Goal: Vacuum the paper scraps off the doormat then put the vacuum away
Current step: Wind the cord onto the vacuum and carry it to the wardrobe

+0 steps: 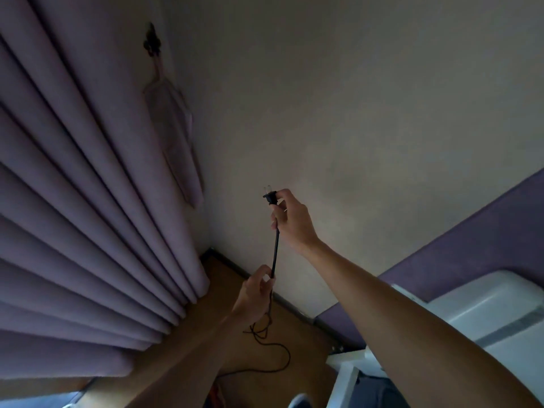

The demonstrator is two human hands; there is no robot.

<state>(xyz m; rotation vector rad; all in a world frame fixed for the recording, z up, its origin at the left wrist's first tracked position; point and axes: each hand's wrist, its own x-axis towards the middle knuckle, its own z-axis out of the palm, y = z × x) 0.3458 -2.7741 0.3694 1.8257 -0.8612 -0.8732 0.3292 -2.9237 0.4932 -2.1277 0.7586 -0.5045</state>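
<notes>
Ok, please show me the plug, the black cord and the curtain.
plug [269, 198], head view, on its black body below the prongs.
black cord [275, 251], head view, on the straight stretch under the plug.
curtain [88, 201], head view, on a middle fold.

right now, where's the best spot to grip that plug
Grip the plug by its black body, from the cord end, as the right hand pinches it: the bare prongs stick out the far end, so the grip stays behind them. The left hand holds the cord lower.
</notes>
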